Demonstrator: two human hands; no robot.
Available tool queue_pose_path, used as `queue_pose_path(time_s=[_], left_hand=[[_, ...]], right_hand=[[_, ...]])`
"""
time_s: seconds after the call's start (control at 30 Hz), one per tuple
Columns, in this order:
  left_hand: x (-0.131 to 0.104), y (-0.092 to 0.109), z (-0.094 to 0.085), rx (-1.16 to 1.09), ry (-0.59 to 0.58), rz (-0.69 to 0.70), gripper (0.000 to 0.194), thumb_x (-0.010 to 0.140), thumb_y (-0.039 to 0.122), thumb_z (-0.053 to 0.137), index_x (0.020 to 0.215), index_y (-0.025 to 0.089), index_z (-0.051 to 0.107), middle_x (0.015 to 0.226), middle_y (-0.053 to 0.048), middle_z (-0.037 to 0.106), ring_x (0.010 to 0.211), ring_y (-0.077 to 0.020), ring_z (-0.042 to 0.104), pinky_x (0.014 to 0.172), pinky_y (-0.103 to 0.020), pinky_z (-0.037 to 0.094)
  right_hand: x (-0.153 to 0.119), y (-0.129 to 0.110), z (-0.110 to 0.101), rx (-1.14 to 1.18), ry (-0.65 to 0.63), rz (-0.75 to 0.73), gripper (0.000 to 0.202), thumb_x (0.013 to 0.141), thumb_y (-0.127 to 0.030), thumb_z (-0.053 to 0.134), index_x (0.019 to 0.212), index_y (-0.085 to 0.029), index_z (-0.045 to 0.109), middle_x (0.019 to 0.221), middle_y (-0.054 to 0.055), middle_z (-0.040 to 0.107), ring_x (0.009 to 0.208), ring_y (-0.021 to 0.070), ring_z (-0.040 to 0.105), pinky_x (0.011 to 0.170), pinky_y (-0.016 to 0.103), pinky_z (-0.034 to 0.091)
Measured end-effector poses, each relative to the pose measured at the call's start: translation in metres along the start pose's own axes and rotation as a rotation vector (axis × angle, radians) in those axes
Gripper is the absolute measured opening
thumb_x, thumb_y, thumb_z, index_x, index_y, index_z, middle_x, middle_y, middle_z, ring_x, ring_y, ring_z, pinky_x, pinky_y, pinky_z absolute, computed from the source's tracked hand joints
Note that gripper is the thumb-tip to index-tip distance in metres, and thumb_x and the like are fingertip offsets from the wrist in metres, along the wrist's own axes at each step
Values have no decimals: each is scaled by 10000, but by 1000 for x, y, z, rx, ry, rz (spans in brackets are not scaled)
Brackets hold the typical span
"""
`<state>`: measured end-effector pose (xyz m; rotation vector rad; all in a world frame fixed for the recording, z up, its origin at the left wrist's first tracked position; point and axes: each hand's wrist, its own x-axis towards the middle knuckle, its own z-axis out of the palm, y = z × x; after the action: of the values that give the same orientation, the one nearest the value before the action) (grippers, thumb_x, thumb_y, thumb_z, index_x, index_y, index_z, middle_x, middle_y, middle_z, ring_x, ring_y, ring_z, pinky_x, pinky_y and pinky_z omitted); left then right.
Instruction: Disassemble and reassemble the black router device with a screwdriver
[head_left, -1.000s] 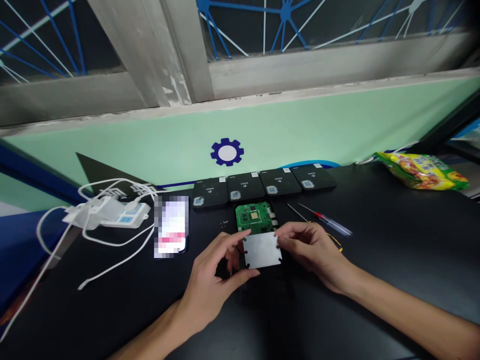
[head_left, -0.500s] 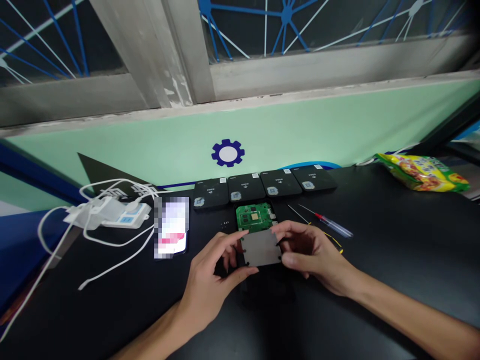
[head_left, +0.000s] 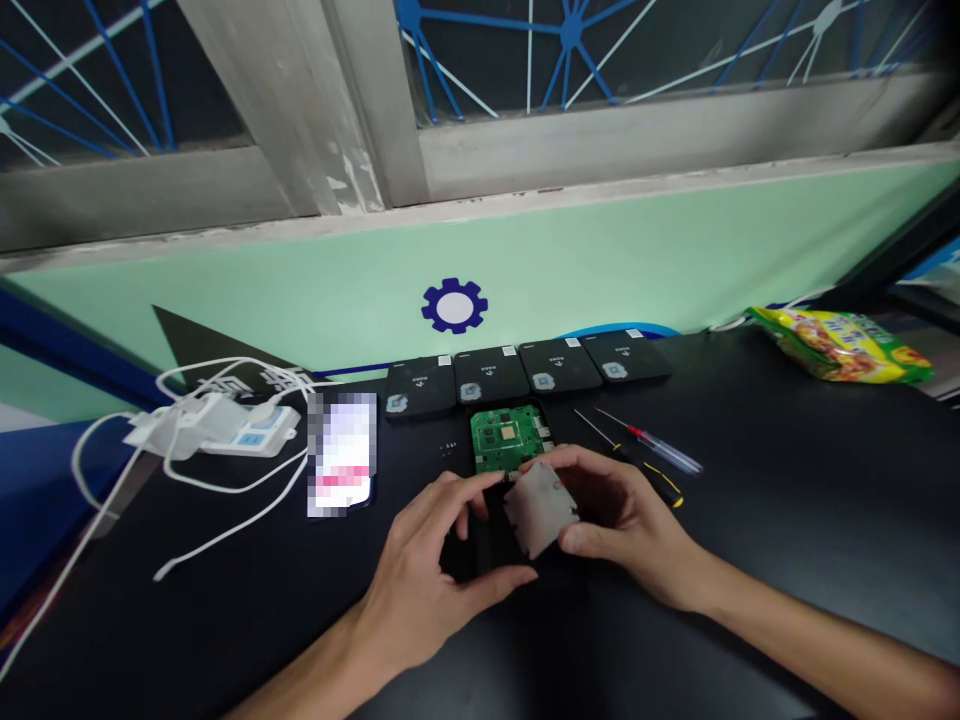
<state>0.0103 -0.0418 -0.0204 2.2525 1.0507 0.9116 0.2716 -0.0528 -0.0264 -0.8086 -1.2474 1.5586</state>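
Observation:
A thin grey metal plate (head_left: 541,508), with small dark spots along its edges, is held tilted and turned cornerwise just above the table. My right hand (head_left: 619,512) grips its right side, thumb near the lower right edge, fingers behind the top. Around the left side curves my left hand (head_left: 431,560), index fingertip at the upper left corner and thumb at the lowest corner. Dark space between these fingers hides any black part there. Just beyond my hands lies a green circuit board (head_left: 510,437) in a black case, its near edge partly covered.
Several flat black boxes (head_left: 489,374) line the wall. Two screwdrivers (head_left: 664,448) lie right of the board, small screws (head_left: 448,447) left of it. Further left are a phone (head_left: 343,450) and a white power strip (head_left: 251,430) with cables. A snack bag (head_left: 840,345) sits far right.
The plate has turned from lying roughly square to me into a tilted, cornerwise position and shifted slightly right. My left hand has moved slightly right and down with it.

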Motion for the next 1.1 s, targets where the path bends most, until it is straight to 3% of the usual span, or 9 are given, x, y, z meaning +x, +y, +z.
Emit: queue_pose_path(time_s=[0.07, 0.17, 0.27, 0.4, 0.57, 0.73, 1.1], left_hand=[[1, 0, -2, 60, -50, -18, 735, 866, 444, 952, 1488, 336, 575, 831, 69, 634, 657, -148, 585, 634, -287, 526], [4, 0, -4, 148, -137, -56, 774, 790, 494, 970, 1450, 312, 611, 683, 113, 538, 543, -137, 557, 557, -275, 478], [8, 0, -7, 208, -171, -74, 715, 728, 526, 973, 1332, 263, 694, 723, 75, 588, 606, -175, 615, 609, -322, 511], [14, 5, -14, 194, -247, -119, 655, 666, 523, 994, 1195, 239, 734, 816, 28, 651, 714, -223, 652, 701, -383, 540], [18, 8, -22, 167, -368, -168, 645, 678, 415, 987, 1240, 279, 703, 957, 7, 712, 839, -251, 679, 758, -384, 535], [17, 5, -20, 133, -373, -230, 635, 699, 423, 1011, 1242, 288, 710, 909, 28, 693, 807, -233, 664, 748, -369, 520], [13, -2, -14, 112, -345, -176, 644, 689, 519, 1046, 1168, 248, 711, 849, 40, 668, 758, -211, 626, 705, -343, 482]], right_hand=[[1, -3, -2, 21, -10, -32, 476, 904, -495, 933, 1283, -263, 763, 1194, 83, 757, 1094, 263, 697, 942, 362, 552], [2, -7, -4, 44, -4, -56, 448, 955, -557, 865, 1279, -268, 754, 1214, 84, 765, 1093, 251, 705, 920, 339, 568], [0, -7, -7, -44, -2, -97, 440, 994, -582, 808, 1316, -286, 759, 1150, 76, 750, 1020, 241, 692, 870, 339, 569], [-3, -5, -7, -398, -37, -197, 387, 1054, -457, 769, 1406, -299, 739, 1152, 81, 702, 1016, 247, 672, 878, 376, 558], [-1, -2, -2, -688, -107, -396, 587, 904, -387, 933, 1414, -224, 693, 1184, 108, 746, 1049, 273, 716, 893, 395, 573], [1, 4, 0, -769, -148, -449, 476, 869, -363, 950, 1258, -192, 736, 1091, 97, 774, 958, 266, 714, 865, 412, 548], [2, 6, 0, -984, -161, -453, 432, 946, -432, 892, 1259, -182, 729, 1118, 96, 782, 988, 284, 694, 856, 438, 434]])
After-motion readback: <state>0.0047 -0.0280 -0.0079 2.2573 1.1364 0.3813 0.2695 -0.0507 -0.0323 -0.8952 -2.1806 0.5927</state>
